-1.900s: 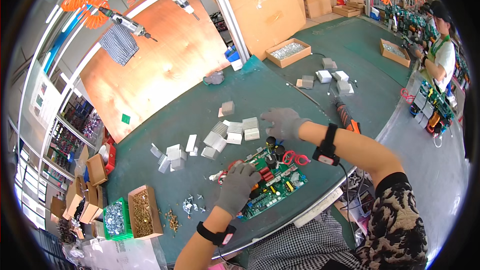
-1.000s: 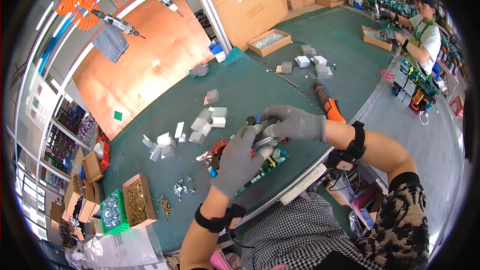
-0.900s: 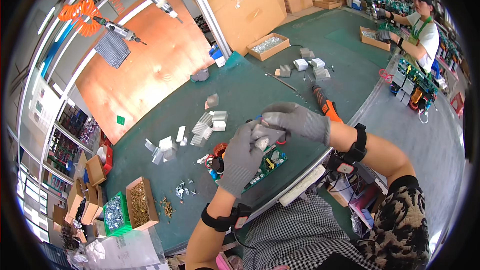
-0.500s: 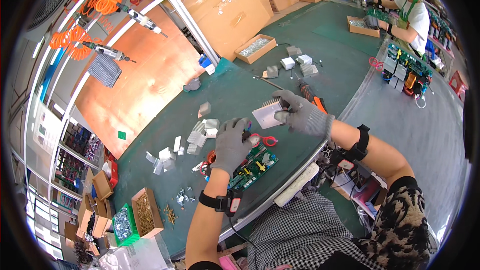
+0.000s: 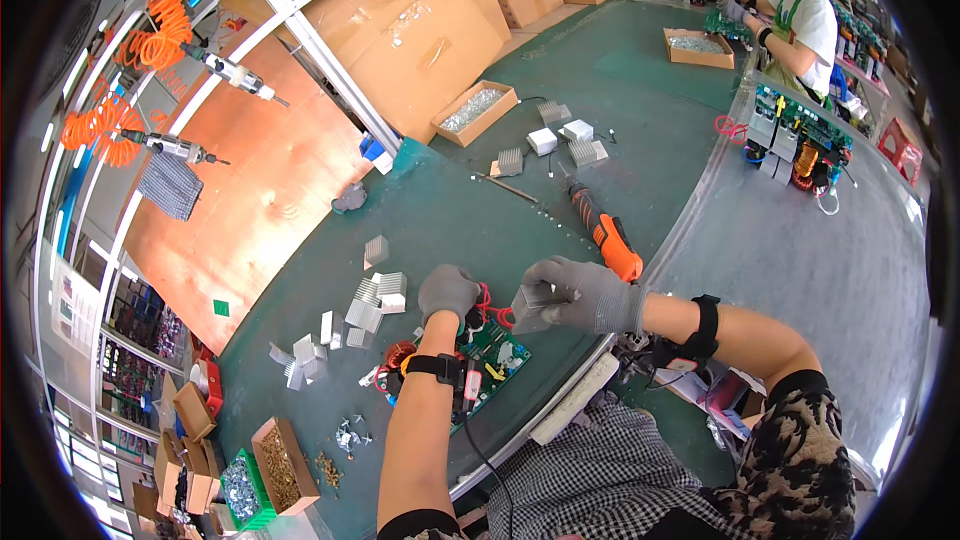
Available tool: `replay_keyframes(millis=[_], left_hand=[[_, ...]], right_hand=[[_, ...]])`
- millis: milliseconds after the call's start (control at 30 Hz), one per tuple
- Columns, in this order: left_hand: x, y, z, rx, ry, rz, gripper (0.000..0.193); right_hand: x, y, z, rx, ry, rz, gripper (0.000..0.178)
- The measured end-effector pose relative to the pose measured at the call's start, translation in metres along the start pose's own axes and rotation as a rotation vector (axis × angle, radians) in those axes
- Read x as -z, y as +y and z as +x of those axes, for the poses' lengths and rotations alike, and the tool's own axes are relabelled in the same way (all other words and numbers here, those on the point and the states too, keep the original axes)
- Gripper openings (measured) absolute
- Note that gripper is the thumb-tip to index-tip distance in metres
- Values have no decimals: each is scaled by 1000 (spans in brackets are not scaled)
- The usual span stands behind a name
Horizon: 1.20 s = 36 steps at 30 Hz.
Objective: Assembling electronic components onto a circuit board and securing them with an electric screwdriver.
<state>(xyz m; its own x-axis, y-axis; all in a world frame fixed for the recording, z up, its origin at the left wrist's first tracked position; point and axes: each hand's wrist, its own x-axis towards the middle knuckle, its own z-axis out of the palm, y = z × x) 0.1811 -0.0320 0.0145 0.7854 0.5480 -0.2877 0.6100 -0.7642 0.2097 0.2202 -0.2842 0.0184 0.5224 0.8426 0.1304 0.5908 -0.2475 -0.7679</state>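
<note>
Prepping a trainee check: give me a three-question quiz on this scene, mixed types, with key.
1. Which hand holds the metal heatsink?
2. True or false: the orange-and-black power tool hangs from a coiled hose.
3. What colour is the bin beside the cardboard box of brass-coloured parts? A red, B green, C white.

Key:
1. The right hand.
2. False; it lies on the green bench top.
3. B.

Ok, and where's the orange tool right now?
In the head view, the orange tool lies on the green table, right of centre, just beyond the right hand; some heat sinks sit past its tip.
</note>
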Motion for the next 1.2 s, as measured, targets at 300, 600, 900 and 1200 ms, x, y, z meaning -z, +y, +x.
replay_keyframes(millis=[300, 600, 900, 1200], left_hand=[[16, -51, -31, -289, 150, -740, 37], [10, -70, -120, -347, 444, -491, 26], [-30, -56, -125, -473, 638, -119, 41], [-48, -56, -123, -488, 621, 5, 54]], right_hand=[[-47, -23, 42, 254, 1, -68, 43], [-70, -37, 68, 295, -258, -516, 49], [-59, -39, 76, 233, -355, -494, 42], [-54, -24, 75, 191, -327, -396, 41]])
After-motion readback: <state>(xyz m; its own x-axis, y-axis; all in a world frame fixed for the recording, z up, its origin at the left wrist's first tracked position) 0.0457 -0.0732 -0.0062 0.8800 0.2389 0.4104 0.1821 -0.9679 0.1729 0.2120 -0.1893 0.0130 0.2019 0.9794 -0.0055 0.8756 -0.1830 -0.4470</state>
